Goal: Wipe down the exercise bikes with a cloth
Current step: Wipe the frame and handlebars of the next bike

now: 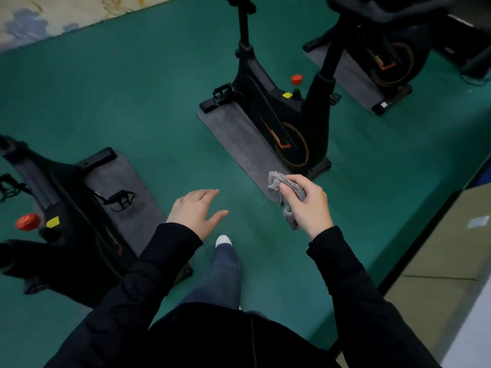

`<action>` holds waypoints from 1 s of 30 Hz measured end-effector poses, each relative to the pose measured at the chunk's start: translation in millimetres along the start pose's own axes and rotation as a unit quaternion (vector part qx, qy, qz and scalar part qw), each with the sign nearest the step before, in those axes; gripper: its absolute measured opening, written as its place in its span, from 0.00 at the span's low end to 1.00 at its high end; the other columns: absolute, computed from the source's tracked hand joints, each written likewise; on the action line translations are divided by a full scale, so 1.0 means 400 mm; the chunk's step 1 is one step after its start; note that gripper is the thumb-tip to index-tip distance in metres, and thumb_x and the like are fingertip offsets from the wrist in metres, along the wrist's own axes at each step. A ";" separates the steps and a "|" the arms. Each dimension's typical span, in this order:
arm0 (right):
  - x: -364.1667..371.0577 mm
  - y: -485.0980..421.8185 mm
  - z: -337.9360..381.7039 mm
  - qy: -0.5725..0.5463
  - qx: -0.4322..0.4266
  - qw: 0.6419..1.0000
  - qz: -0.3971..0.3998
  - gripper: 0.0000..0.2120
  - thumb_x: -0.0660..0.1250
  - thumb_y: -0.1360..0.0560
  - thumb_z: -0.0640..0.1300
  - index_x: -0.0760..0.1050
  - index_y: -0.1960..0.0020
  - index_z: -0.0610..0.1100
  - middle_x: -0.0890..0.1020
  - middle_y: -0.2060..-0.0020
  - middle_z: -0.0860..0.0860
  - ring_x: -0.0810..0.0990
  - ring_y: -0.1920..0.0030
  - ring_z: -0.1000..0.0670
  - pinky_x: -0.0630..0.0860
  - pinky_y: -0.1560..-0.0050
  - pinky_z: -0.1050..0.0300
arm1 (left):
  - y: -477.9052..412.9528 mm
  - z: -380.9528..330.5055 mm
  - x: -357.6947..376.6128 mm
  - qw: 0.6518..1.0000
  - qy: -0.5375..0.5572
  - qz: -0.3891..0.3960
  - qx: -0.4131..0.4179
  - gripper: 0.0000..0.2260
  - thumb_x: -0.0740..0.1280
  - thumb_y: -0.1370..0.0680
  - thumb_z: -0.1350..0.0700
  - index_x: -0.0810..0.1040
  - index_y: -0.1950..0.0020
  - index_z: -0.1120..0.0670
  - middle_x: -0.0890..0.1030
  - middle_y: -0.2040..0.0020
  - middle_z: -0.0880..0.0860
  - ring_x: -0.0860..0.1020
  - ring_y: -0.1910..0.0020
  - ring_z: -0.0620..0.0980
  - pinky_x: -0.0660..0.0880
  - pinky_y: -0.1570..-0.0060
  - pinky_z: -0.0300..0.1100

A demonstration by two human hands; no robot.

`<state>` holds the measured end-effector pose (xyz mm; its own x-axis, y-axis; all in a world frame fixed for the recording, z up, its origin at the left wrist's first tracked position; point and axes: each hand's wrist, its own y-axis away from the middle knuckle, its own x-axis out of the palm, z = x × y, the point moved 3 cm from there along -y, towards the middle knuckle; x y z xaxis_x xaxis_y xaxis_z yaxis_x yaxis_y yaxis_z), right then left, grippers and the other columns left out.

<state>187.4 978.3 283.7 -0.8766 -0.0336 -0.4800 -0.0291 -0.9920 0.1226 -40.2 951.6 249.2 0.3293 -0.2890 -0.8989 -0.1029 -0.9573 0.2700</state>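
Gripping a crumpled grey cloth (276,179), your right hand (305,205) has its fingers curled round the bunch, and a tail of fabric hangs below the palm. Hand and cloth are raised just short of the near end of the middle black exercise bike with orange trim (279,123). They sit over the near corner of the grey rectangular mat (239,139) the bike stands on, and the cloth is clear of the frame.

Your left hand (194,211) is to the left of that bike's near end, palm down, fingers straight and slightly spread, holding nothing.

A broad strip of green floor (132,88) runs along the middle bike's left side, and your white-toed shoe (223,240) is planted on it, nearer to you than the bike's near foot. Across that strip from the middle bike stands a second black bike (66,221) on its own grey mat.

Beyond the middle bike to the right is a third black bike (385,57), with only a narrow band of green between their mats. On the middle bike's right the floor runs out to a dark raised edge. Past that edge is a tan flat-topped box (446,248), and you cannot tell what it holds.
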 end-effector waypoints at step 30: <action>0.435 -0.952 0.356 0.054 -0.173 0.927 0.329 0.05 0.68 0.24 0.44 0.80 0.49 0.46 0.82 0.57 0.57 0.78 0.55 0.60 0.68 0.55 0.77 | -0.529 0.307 -0.269 0.926 0.103 -0.104 -0.348 0.26 0.59 0.22 0.42 0.63 0.27 0.51 0.68 0.29 0.50 0.63 0.29 0.49 0.59 0.30 0.47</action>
<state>-22.5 1367.7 277.1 -0.5959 -0.6390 -0.4863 0.6673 -0.7310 0.1428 -169.1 1185.7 246.6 0.4538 -0.0239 -0.8908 0.5890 -0.7421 0.3200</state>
